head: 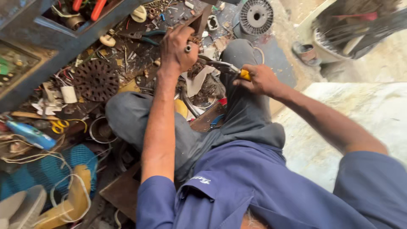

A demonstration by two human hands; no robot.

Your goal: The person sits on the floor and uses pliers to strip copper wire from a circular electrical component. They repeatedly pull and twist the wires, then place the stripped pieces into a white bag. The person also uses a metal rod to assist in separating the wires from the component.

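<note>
Looking down from the head camera, I see a person in a blue short-sleeved shirt and grey trousers seated on the floor of a cluttered workshop, knees drawn up. My left hand [177, 47] is closed around a small metal part [188, 48], a little ring-shaped piece showing between thumb and fingers, held above the far knee. My right hand [259, 78] grips the yellow handle of a pair of pliers [222, 66]; the fingers are wrapped tight around it, and the metal nose points left and meets the small metal part at the left hand. Whether the nose is pinched shut on the part I cannot tell

The floor to the left is dark and crowded. A rusty round perforated disc [96, 79] lies left of the left forearm, with a small white roll [68, 94] just beside it. Nearer and further left sit orange-handled scissors [59, 125], a blue bottle [30, 134] lying on its side, and a round metal tin [101, 129] near the left thigh. At the near left corner a teal woven mat [44, 169] carries loose white cord and a yellow tool [70, 199]. A blue metal frame [63, 40] crosses the far left. At the far side lies a grey slotted motor core [256, 16], round with a centre hole. To the right the floor turns to pale, bare concrete [360, 114], with a blurred fan casing [347, 29] at the far right
</note>
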